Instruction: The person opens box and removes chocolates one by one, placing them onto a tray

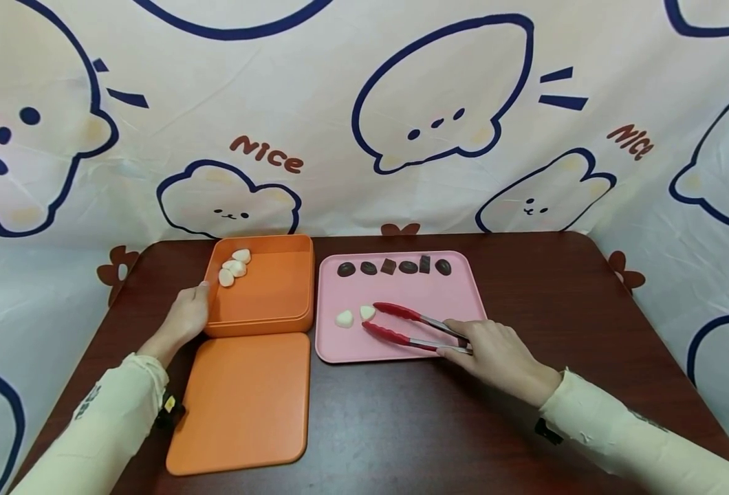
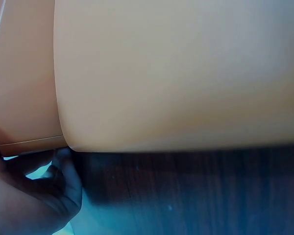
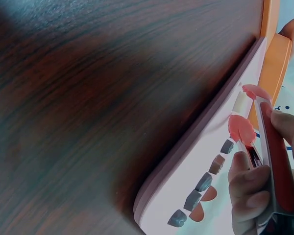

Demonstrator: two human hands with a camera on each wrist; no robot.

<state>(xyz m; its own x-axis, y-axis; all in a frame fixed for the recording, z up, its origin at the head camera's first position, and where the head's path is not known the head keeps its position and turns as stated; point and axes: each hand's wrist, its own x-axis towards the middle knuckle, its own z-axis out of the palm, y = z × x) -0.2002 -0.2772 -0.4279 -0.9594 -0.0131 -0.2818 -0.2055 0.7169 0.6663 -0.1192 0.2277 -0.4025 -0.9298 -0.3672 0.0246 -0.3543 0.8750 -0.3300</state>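
My left hand [image 1: 185,320] grips the left side of an orange box [image 1: 271,282]; the left wrist view shows curled fingers [image 2: 63,178] by its edge. Several white chocolate pieces [image 1: 234,268] lie in the box's upper left part. My right hand [image 1: 503,361] holds red-tipped metal tongs [image 1: 398,311] over a pink tray [image 1: 414,350]. The tongs' arms are spread, their red tips close about a white chocolate piece [image 1: 367,313]; contact is hard to tell. A second white chocolate piece [image 1: 344,319] lies just left of it on the tray.
Along the tray's far side runs a row of several dark chocolate pieces [image 1: 388,267]. An orange lid [image 1: 241,405] lies flat in front of the box. All stand on a dark wooden table [image 1: 401,433], with a printed cloth [image 1: 340,192] behind.
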